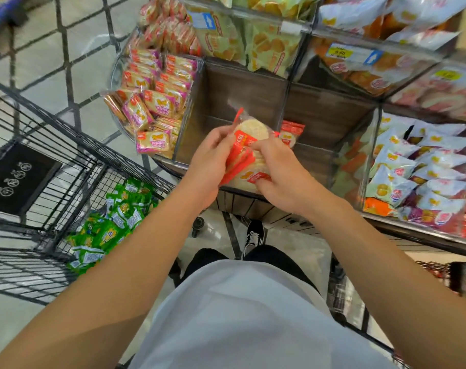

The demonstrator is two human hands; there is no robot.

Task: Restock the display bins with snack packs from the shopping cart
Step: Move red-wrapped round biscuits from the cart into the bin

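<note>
A person's 2 hands — left [210, 158], right [275, 169] — pinch a bunch of red packs [246, 158] over a near-empty bin [242, 89], the cart [67, 182] at left holding green packs [109, 225].

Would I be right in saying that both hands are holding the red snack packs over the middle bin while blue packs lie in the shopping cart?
Not quite: the packs in the shopping cart are green, not blue, as the head view shows. The rest stands: the left hand and right hand hold the red snack packs over the middle bin.
</note>
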